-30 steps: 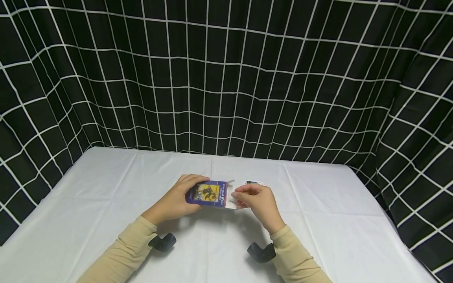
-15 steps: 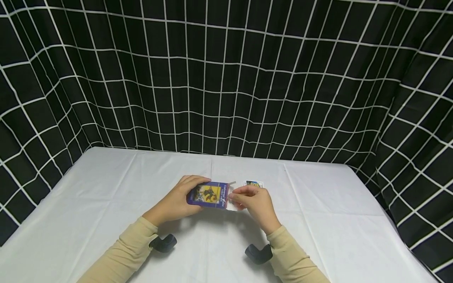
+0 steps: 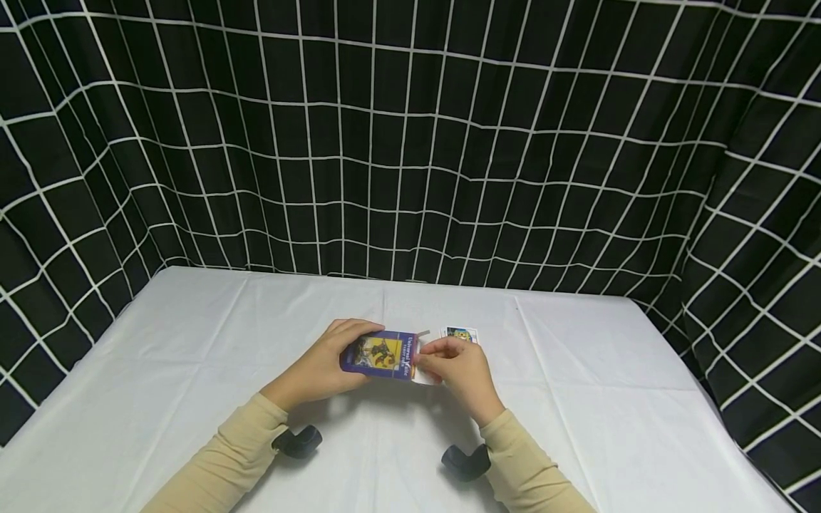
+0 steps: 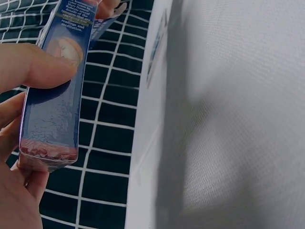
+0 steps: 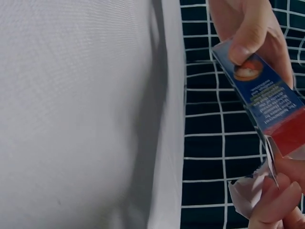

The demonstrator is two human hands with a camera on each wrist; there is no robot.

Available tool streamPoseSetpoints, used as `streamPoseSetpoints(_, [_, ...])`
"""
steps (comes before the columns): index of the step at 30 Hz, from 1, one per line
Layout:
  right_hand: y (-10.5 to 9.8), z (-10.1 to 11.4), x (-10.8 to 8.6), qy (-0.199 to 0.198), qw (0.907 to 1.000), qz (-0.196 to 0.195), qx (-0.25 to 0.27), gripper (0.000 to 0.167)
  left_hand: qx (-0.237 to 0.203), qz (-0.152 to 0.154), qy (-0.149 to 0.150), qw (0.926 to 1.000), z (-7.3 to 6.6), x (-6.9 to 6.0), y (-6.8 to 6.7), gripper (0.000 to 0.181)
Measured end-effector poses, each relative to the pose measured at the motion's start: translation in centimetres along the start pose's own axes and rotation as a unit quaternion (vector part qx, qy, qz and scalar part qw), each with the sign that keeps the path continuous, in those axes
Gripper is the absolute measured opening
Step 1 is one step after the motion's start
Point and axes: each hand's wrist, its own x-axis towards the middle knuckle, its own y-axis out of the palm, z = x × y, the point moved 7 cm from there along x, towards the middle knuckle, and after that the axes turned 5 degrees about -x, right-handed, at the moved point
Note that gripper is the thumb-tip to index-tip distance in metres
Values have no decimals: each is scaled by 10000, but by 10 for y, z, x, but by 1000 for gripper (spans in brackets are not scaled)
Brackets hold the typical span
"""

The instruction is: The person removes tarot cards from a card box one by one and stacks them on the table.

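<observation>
A blue tarot card box with a yellow picture panel is off the table, gripped by my left hand. In the left wrist view the thumb presses the box's narrow side. The box's right end stands open, with a torn white flap hanging from it in the right wrist view. My right hand is at that end, its curled thumb and fingers pinching a flap at the opening. The box's inside is hidden. Just behind the right hand lies a picture card with a white border, partly covered.
A white cloth covers the table. Behind it and at both sides hangs a black curtain with a white grid. Dark wrist devices sit under both sleeves.
My right hand has moved left and slightly down, closer against the box's open end. The box has shifted slightly right. More of the picture card shows now.
</observation>
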Motion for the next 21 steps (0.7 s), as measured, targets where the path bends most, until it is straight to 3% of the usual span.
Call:
streamPoseSetpoints(16, [-24,2,5,214,9997,147,31,26,-5,-152,-201,9997,4,0,-9,72])
streamPoseSetpoints(21, [-33,3,9,166,9992,362,104,36,14,-175,-197,9997,5,0,-11,74])
